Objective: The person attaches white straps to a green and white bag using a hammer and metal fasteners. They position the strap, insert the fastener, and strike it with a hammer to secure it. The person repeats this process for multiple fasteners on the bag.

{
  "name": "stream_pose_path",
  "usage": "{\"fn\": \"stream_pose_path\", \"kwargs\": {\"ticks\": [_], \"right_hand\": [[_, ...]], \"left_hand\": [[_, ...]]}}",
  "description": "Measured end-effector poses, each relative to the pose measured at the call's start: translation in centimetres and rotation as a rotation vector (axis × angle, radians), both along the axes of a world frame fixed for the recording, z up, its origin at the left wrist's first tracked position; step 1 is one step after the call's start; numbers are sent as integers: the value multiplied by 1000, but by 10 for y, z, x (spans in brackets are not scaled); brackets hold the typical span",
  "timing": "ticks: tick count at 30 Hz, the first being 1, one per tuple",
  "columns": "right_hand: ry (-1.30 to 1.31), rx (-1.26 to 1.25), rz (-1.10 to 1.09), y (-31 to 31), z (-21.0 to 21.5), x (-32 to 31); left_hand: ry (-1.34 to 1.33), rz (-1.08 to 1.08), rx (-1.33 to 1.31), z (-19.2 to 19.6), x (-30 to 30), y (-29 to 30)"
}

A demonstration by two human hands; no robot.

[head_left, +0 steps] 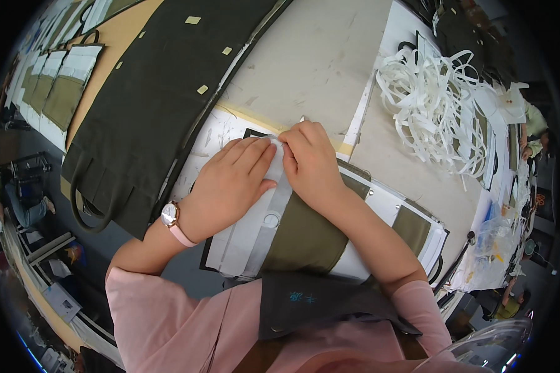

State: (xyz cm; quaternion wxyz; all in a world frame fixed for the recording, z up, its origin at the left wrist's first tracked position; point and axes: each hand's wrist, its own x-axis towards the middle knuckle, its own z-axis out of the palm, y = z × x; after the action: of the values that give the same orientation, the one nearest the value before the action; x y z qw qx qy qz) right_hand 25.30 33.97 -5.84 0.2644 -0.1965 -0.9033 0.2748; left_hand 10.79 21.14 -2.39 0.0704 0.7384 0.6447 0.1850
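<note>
My view comes from the left of two fisheye cameras worn side by side on my head, tipped steeply down past my pink shirt (158, 311) and dark apron (354, 311). My left hand (235, 173) and right hand (310, 158) lie close below the lens, around the middle, while my forearms (376, 239) reach in from below. The top of the view faces away from me over the table (305, 59), and straight edges bend toward a dark round rim

Left hand (230, 177) flat, right hand (311, 163) curled
</note>
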Motion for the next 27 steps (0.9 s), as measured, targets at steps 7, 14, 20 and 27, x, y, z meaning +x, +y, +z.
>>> {"fn": "stream_pose_path", "kwargs": {"ticks": [7,14,20,27], "right_hand": [[-35,155,105,2,3,4],[-71,197,107,2,6,4],[-112,327,119,-2,7,4],[-130,296,55,-6,6,2]], "left_hand": [[-91,126,34,-3,-7,5],[-157,234,8,4,-11,15],[-43,157,-3,-1,-16,12],[40,72,71,9,0,12]]}}
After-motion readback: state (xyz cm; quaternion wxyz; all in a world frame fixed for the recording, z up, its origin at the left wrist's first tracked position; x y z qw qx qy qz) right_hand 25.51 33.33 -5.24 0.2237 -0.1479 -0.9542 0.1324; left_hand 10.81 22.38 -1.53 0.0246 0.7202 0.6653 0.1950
